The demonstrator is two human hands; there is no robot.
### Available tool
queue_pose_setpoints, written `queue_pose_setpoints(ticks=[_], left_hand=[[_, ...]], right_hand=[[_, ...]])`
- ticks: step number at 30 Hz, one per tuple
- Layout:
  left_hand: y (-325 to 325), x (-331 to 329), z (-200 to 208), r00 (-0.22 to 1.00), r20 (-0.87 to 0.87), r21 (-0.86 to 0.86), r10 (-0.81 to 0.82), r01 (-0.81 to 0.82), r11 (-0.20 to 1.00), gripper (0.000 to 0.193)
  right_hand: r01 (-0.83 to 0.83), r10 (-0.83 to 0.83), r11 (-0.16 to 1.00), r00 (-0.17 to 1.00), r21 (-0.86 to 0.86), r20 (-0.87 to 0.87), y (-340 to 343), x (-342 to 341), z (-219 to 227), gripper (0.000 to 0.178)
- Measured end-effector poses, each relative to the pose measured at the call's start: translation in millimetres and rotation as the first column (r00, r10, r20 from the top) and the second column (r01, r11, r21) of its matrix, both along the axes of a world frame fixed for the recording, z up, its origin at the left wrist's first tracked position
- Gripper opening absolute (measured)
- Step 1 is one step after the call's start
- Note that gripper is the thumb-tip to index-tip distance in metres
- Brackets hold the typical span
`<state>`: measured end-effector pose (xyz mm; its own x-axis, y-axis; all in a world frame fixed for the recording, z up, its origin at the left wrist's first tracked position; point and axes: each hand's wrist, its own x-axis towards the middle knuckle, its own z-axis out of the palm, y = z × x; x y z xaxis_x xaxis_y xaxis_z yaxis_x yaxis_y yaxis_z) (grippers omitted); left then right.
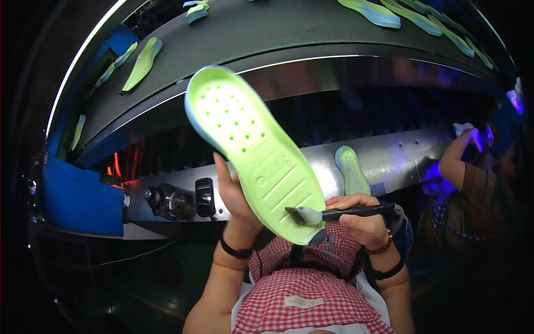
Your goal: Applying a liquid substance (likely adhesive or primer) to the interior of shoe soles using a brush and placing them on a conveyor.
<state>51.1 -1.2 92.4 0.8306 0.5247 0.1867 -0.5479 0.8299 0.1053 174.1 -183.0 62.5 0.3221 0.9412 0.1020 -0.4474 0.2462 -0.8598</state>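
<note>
A pale green shoe sole (pixel 283 181) with a bluish rim is held up in front of me, tilted, heel end toward the far left. Its face has small holes at the heel and slanted grooves near the toe. My left hand (pixel 236 192) grips its left edge, the fingers partly hidden behind it. In my right hand (pixel 361 220) is a brush (pixel 306 216) with a black handle, its bristles over the sole's toe end. Some fingers of that hand are also close to the sole's right edge; whether they touch it I cannot tell.
Beyond a metal ledge (pixel 397 158) runs a dark conveyor belt (pixel 250 33) carrying several soles. On the ledge are another green sole (pixel 351 171), a dark bottle (pixel 173 202) and a black rectangular device (pixel 205 196). A co-worker's arm (pixel 453 164) is at the right, a blue panel (pixel 83 195) at the left.
</note>
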Motion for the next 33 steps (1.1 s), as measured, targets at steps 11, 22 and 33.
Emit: queue_pose_setpoints(ticks=[11,22,33], left_hand=[[-41,-2,-35,0.984,-0.177,0.130,-0.026,0.050,0.990,0.088],[-32,4,-39,0.951,-0.293,0.161,0.102,-0.056,0.985,0.074],[-25,-3,-37,0.901,-0.403,0.287,0.157,-0.039,0.957,0.063]], right_hand=[[0.079,-0.163,0.984,0.759,0.159,0.630,10,-21,29,0.023],[0.115,-0.122,0.992,0.863,0.045,0.490,14,-11,15,0.023],[-0.008,-0.096,0.990,0.704,0.144,0.703,14,9,33,0.018]])
